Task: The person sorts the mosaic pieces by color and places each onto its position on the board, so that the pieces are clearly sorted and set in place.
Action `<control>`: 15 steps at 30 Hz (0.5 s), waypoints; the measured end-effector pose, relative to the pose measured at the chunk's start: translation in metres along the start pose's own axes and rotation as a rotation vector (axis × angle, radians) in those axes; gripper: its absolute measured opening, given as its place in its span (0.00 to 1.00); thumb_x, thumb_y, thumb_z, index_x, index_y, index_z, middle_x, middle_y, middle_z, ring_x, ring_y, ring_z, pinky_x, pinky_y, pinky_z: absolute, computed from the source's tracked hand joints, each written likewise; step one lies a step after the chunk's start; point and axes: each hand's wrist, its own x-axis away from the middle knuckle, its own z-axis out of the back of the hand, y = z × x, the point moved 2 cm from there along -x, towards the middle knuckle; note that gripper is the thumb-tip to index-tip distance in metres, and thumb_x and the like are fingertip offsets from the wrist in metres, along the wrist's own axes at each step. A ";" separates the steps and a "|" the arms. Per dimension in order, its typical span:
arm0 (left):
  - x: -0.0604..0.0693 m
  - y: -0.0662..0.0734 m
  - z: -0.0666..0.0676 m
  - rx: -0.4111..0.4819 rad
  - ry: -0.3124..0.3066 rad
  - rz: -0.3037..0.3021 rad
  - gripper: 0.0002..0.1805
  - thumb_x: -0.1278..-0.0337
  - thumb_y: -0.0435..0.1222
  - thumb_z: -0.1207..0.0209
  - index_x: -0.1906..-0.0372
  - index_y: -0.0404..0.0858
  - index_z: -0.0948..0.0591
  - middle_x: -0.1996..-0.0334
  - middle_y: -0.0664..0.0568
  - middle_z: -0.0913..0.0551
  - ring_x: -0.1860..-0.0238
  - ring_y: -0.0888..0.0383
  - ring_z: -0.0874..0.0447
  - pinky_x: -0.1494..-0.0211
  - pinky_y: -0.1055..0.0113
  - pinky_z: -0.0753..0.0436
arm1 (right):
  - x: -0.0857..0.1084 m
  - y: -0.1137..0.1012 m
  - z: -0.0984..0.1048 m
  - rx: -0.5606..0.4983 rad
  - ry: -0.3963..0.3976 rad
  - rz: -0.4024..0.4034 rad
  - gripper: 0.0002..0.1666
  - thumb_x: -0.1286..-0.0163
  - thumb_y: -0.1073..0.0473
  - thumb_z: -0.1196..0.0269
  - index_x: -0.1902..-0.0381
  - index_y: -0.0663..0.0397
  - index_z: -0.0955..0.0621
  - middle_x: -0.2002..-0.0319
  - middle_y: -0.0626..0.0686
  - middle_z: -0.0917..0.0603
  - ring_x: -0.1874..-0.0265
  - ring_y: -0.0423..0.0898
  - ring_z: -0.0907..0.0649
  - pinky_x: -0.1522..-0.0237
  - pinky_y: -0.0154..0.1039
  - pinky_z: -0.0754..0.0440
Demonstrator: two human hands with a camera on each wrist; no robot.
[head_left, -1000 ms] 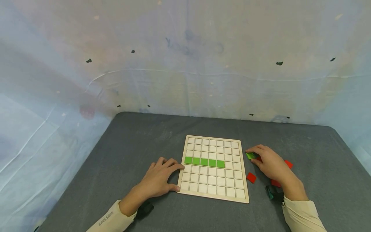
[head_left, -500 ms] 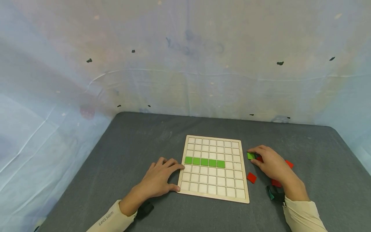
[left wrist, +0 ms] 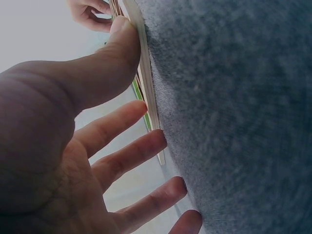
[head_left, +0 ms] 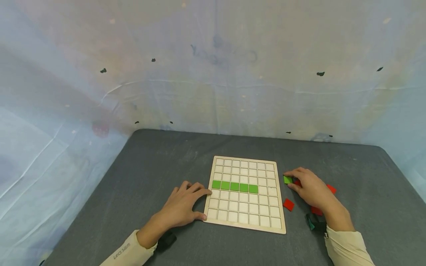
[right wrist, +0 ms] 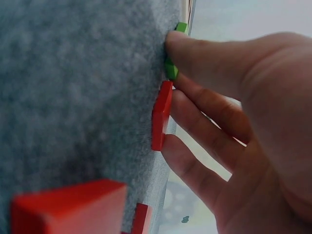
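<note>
A green tile point(head_left: 287, 180) sits just right of the board point(head_left: 247, 218), pinched by thumb and forefinger of the right hand point(head_left: 311, 187), slanting in from near right. The left hand point(head_left: 181, 207), fingers spread, touches the board's left edge.

Both hands lie well apart, backs uppermost. The left forearm point(head_left: 128, 251), sleeved, enters at the near left and slants far and right; the left wrist point(head_left: 149, 231) shows beyond the cuff. The left hand point(head_left: 181, 207) is spread, its thumb point(left wrist: 105, 70) extended to the near side and its fingers point(left wrist: 129, 152) fanned with clear gaps between them. The right forearm point(head_left: 347, 245), also sleeved, enters at the near right and slants far and left. The right wrist point(head_left: 338, 218) shows beyond its cuff. The right hand point(head_left: 311, 188) points left and far, thumb and forefinger set in a pinch; other fingers are slightly bent, behind the thumb in the right wrist view.
</note>
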 end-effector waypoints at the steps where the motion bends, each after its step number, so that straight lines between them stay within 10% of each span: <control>1: 0.000 0.000 0.000 -0.001 0.001 0.000 0.38 0.60 0.54 0.25 0.37 0.56 0.22 0.42 0.59 0.23 0.46 0.51 0.30 0.54 0.53 0.32 | 0.000 0.000 0.000 0.001 0.001 0.002 0.23 0.34 0.60 0.32 0.41 0.56 0.19 0.44 0.62 0.19 0.43 0.63 0.22 0.43 0.62 0.25; 15: 0.000 -0.002 -0.001 0.013 -0.008 0.013 0.38 0.60 0.55 0.25 0.37 0.58 0.23 0.41 0.59 0.24 0.45 0.51 0.31 0.52 0.51 0.31 | 0.004 -0.002 0.002 0.031 0.052 0.065 0.21 0.35 0.60 0.32 0.44 0.56 0.17 0.49 0.60 0.17 0.48 0.61 0.19 0.47 0.59 0.21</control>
